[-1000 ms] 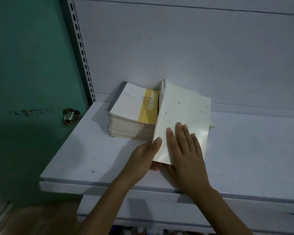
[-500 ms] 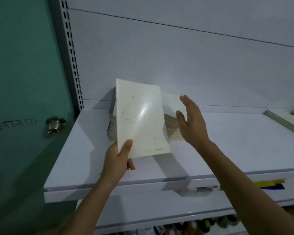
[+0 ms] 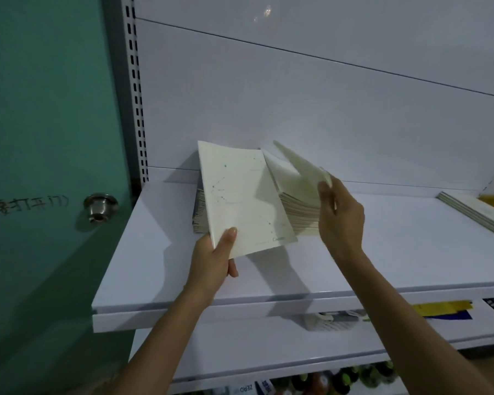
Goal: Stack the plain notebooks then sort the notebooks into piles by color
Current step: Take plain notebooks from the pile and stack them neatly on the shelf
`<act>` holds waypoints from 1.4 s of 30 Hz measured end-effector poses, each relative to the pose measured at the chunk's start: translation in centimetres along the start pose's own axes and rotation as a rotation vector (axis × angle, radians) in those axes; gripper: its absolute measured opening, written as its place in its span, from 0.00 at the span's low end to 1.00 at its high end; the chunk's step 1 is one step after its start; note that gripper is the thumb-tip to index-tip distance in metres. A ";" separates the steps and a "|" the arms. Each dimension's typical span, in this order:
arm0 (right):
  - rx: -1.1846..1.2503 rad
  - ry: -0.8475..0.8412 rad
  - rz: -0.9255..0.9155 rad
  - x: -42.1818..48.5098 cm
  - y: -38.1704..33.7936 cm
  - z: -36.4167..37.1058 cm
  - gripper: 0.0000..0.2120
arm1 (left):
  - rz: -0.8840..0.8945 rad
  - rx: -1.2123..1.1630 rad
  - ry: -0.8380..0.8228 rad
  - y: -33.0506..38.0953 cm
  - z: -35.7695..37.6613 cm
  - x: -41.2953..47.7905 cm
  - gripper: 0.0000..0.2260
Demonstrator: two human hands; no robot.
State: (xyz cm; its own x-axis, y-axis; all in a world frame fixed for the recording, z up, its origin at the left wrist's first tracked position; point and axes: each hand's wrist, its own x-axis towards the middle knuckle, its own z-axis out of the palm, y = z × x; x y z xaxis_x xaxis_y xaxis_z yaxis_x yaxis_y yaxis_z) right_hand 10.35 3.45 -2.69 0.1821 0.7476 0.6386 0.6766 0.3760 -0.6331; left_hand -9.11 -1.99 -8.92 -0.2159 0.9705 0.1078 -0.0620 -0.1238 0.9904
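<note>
My left hand (image 3: 214, 259) grips the lower left corner of a pale cream notebook (image 3: 241, 198) with faint green dots, held tilted above the shelf. Behind it stand two piles of notebooks; the left pile (image 3: 198, 212) is mostly hidden by the held notebook. My right hand (image 3: 340, 215) pinches the near corner of the top cream notebook (image 3: 297, 173) on the right pile (image 3: 301, 216) and lifts it off the pile. A third, low stack of notebooks (image 3: 476, 212) lies at the far right of the shelf.
The white shelf (image 3: 382, 260) has a white back panel (image 3: 325, 109) and a slotted upright (image 3: 136, 89) at its left. A green door with a metal knob (image 3: 100, 206) stands to the left. Lower shelves hold yellow and blue items (image 3: 445, 310).
The left hand carried the cream notebook a little up and right. The right hand, open in the air before, has reached the right pile and lifted its top notebook by the corner.
</note>
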 end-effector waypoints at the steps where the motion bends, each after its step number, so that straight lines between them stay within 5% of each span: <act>1: -0.011 -0.003 -0.102 -1.0 -1.0 0.0 0.16 | 0.001 0.003 -0.002 0.0 0.0 0.0 0.08; 6: -0.331 -0.171 -0.582 -6.3 -1.9 3.3 0.20 | -0.030 -0.048 -0.018 0.1 0.0 0.2 0.14; 11: -0.307 -0.306 -0.647 -9.3 1.5 5.2 0.22 | -0.112 -0.194 -0.067 0.8 0.2 -0.1 0.24; 18: -0.172 -0.294 -0.595 -9.7 1.4 5.2 0.27 | -0.105 -0.121 0.001 0.4 0.2 -0.3 0.03; 23: -0.185 -0.270 -0.556 -9.9 1.3 5.1 0.33 | -0.090 -0.102 0.037 0.9 0.1 -0.6 0.05; 28: -0.039 -0.089 -0.193 -11.1 -0.1 3.1 0.34 | 0.017 -0.213 0.131 1.9 0.5 -3.1 0.05; 32: 0.522 0.102 0.358 -12.8 -2.2 -1.2 0.28 | 0.044 -0.320 0.115 2.7 2.1 -6.7 0.04; 35: 0.889 0.058 0.678 -12.4 -1.6 -5.5 0.29 | 0.016 -0.346 0.000 3.2 4.3 -8.9 0.04; 38: 1.173 -0.098 0.752 -12.4 0.4 -10.9 0.21 | -0.005 -0.304 -0.143 3.3 7.8 -11.4 0.08; 42: 1.164 -0.075 0.781 -14.0 3.7 -17.4 0.18 | -0.050 -0.297 -0.265 2.8 12.4 -14.1 0.10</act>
State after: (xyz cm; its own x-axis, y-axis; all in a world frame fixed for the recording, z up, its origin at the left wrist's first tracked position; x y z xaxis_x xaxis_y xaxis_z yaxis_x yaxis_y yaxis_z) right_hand 22.76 -15.14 -6.31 0.1691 0.9847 -0.0428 -0.5579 0.0599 -0.8277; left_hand 5.81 -13.45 -6.64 0.0511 0.9917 0.1177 -0.3537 -0.0923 0.9308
